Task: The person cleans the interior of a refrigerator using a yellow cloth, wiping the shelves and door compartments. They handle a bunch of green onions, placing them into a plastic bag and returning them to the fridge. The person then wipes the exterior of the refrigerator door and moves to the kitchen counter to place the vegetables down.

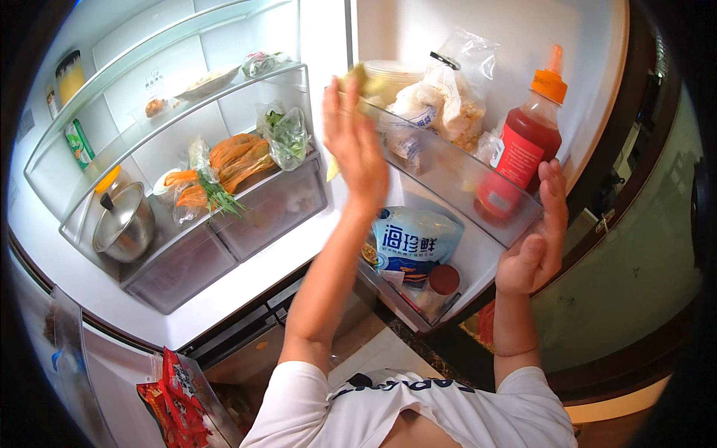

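My left hand (357,151), slightly blurred, is at the near end of the refrigerator door's upper clear bin (448,162). Its fingers point upward over a yellowish cloth (367,84), which shows past the fingertips and beside the palm. My right hand (538,241) is at the bin's other end, fingers raised and thumb apart, with nothing visible held; whether it touches the bin is unclear. Near it, a red sauce bottle with an orange cap (524,145) leans in the bin. Bagged food (437,106) and a round plastic tub (392,70) stand between the hands.
The lower door bin (386,297) holds a blue pouch (417,238) and a red-lidded jar (442,283). Left, refrigerator shelves hold a lidded metal pot (126,224), an orange plastic bag (241,159) and bagged greens (285,134). Red packets (176,397) sit in the other door.
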Tool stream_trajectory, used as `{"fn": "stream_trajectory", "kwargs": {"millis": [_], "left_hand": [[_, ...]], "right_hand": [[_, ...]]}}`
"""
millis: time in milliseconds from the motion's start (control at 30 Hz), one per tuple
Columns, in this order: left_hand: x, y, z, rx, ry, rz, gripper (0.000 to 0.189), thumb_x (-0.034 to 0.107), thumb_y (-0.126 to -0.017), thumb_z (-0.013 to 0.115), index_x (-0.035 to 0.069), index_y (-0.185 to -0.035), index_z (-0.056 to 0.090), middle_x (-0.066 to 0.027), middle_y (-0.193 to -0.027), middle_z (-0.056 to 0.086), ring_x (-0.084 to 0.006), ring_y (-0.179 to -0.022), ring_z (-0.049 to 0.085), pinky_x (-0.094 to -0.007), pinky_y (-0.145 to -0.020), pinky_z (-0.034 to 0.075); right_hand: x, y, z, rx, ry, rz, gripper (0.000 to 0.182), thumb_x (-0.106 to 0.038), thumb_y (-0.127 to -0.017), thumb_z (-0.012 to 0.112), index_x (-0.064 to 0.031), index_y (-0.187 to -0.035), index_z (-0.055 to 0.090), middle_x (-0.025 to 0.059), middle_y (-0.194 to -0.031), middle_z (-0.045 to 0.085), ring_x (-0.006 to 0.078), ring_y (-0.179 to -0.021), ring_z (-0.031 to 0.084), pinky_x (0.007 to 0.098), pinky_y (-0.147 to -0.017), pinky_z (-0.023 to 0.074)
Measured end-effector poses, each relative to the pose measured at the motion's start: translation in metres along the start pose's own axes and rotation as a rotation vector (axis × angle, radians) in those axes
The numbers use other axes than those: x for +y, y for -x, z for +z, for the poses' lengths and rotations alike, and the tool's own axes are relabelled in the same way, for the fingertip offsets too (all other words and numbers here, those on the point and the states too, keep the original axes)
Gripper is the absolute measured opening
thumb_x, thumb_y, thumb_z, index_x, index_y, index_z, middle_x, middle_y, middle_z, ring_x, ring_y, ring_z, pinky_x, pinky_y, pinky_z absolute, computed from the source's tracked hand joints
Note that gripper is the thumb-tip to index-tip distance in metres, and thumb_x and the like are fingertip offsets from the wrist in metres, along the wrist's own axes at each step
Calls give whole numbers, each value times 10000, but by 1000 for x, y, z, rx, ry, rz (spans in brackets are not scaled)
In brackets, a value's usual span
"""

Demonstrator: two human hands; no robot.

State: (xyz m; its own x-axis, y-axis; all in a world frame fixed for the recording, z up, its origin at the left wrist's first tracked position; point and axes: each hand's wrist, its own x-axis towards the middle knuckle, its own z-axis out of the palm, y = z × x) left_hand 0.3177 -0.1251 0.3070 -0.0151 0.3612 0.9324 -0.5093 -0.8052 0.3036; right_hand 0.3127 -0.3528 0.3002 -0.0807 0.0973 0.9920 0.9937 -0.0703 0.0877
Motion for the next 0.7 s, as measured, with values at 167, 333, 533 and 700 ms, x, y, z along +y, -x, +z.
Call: {"fn": "stream_trajectory", "kwargs": {"millis": [167,333,533,700], "left_hand": [[84,53,-5,-206,0,319,429,43,-745,506,120,-1150,623,-160,-1331,475,-335,-1279,393,-413,-1035,234],[29,25,6,-100,-83,418,456,-2,-743,482,98,-1170,608,-145,-1330,472,-333,-1270,392,-412,-1035,249],[-54,-14,-19,12,-13,212,391,81,-922,441,38,-1310,449,-173,-1339,429,-296,-1238,409,-338,-1012,321],[-101,51,-67,116,102,-455,341,131,-924,435,24,-1241,500,-152,-1166,569,-260,-1035,557,-338,-881,425]], "right_hand": [[-7,5,7,100,-41,66,467,-217,-946,288,111,-1249,423,248,-1323,426,366,-1264,374,483,-1073,258],[0,0,1,148,-97,96,449,-181,-937,288,131,-1230,427,264,-1324,417,370,-1258,378,474,-1072,266],[-10,-9,7,145,-149,50,422,-99,-912,307,131,-1245,427,245,-1321,436,320,-1256,391,432,-1077,274],[-18,-14,6,96,-187,-12,410,-75,-900,332,112,-1249,438,232,-1313,452,318,-1255,400,427,-1064,300]]}}
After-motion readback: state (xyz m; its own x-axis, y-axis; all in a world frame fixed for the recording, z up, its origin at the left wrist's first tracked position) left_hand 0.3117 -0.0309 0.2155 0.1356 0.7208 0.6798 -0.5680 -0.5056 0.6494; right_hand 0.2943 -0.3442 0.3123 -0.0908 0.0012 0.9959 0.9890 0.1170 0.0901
